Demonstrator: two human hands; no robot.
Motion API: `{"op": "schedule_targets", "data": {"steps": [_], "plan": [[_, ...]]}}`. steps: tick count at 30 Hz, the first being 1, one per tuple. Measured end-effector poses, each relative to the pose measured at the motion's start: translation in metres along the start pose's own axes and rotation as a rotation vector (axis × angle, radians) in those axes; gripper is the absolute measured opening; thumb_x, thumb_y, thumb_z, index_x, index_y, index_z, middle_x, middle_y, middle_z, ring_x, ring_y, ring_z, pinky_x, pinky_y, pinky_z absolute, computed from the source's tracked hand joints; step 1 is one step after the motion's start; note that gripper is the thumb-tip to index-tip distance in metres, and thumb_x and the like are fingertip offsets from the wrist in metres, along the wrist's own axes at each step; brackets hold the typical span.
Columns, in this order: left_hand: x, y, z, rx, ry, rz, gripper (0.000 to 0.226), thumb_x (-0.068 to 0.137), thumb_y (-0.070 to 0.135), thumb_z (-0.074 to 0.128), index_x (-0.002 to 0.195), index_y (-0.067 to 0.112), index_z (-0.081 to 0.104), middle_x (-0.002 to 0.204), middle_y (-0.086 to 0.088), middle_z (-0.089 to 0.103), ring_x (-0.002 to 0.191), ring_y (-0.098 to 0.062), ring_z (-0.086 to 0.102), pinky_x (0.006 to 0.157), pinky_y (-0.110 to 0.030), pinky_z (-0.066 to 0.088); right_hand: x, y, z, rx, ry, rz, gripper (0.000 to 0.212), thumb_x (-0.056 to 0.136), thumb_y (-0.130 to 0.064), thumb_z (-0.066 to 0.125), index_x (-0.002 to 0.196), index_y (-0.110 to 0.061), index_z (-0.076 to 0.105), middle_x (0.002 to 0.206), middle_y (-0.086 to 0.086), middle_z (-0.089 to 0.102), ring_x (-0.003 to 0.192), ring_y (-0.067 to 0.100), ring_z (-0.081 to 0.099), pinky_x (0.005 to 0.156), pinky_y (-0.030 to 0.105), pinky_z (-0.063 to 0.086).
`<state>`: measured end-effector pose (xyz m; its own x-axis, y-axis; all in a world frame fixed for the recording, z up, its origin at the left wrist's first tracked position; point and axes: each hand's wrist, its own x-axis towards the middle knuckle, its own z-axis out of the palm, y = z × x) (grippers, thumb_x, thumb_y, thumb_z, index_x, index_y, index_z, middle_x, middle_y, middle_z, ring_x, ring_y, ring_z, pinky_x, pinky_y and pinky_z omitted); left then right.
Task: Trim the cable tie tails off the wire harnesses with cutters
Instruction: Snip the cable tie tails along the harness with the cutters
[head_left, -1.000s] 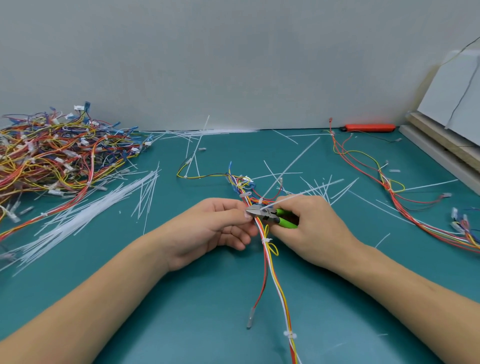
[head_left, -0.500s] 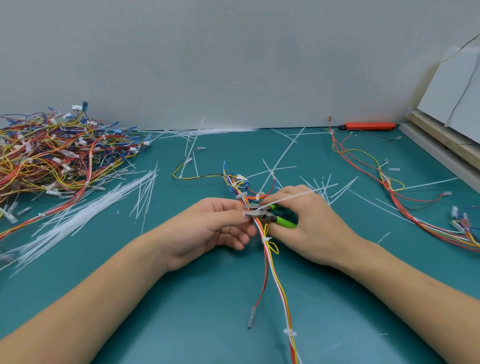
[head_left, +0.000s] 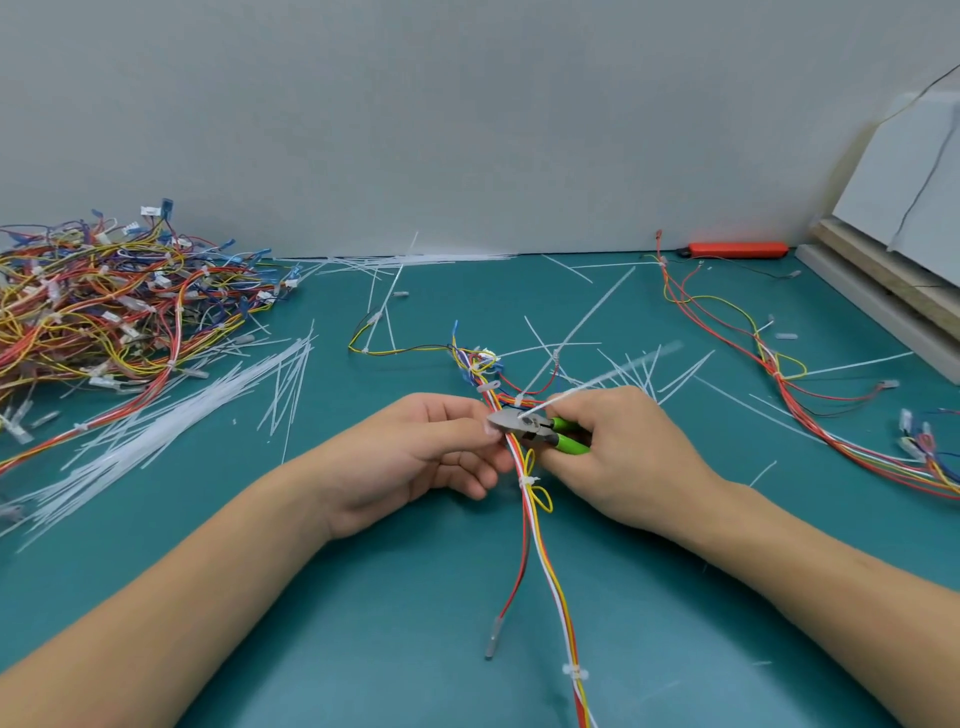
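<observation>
While the wire harness (head_left: 524, 483) runs from the frame's centre down to the bottom edge across the teal table (head_left: 415, 623), both hands meet on it at mid-frame; the left hand (head_left: 415, 457) has its fingers curled, thumb and fingertips pinching the bundle just beside the cutter head; the right hand (head_left: 623, 457) is wrapped round the green handles of the cutters (head_left: 540, 428), whose grey head lies against the wires; a white cable tie tail (head_left: 597, 382) slants from the cutter head toward the upper right, blurred at its far end; whether the blades are closed on it cannot be told; a trimmed tie (head_left: 528, 481) sits on the bundle just below the hands; a heap of harnesses (head_left: 114, 306) fills the upper left; loose white ties (head_left: 171, 410) lie below it; another harness (head_left: 779, 374) lies at the right.
</observation>
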<state>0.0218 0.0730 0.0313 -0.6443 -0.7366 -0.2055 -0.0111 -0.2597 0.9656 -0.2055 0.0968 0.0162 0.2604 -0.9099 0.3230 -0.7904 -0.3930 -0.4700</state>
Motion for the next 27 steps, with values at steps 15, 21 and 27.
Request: {"op": "schedule_targets", "data": {"steps": [15, 21, 27], "plan": [[0.0016, -0.0007, 0.0008, -0.015, 0.042, -0.006, 0.017, 0.088, 0.021, 0.070, 0.097, 0.007, 0.073, 0.088, -0.013, 0.072, 0.069, -0.016, 0.066, 0.065, -0.023, 0.057, 0.0023, -0.0002, -0.0010, 0.054, 0.061, -0.103, 0.038, 0.080, -0.046, 0.057, 0.117, -0.043, 0.065, 0.107, -0.023, 0.072, 0.101, 0.000, 0.053, 0.095, 0.004, 0.032], [0.0026, -0.0012, -0.0001, -0.020, 0.050, -0.011, 0.022, 0.087, 0.022, 0.071, 0.100, 0.004, 0.070, 0.088, -0.014, 0.072, 0.069, -0.016, 0.066, 0.065, -0.023, 0.057, 0.0034, 0.0000, -0.0006, 0.050, 0.041, -0.090, 0.029, 0.081, -0.036, 0.064, 0.108, -0.038, 0.076, 0.104, -0.020, 0.073, 0.099, 0.001, 0.055, 0.092, 0.005, 0.033], [0.0019, -0.0012, 0.0003, -0.011, 0.046, -0.005, 0.017, 0.088, 0.021, 0.069, 0.095, 0.006, 0.070, 0.088, -0.013, 0.072, 0.069, -0.017, 0.066, 0.064, -0.023, 0.057, 0.0046, -0.0009, -0.0017, 0.026, -0.002, -0.062, 0.009, 0.082, -0.033, 0.068, 0.077, -0.026, 0.070, 0.074, -0.012, 0.062, 0.081, 0.010, 0.053, 0.078, 0.019, 0.039]]}}
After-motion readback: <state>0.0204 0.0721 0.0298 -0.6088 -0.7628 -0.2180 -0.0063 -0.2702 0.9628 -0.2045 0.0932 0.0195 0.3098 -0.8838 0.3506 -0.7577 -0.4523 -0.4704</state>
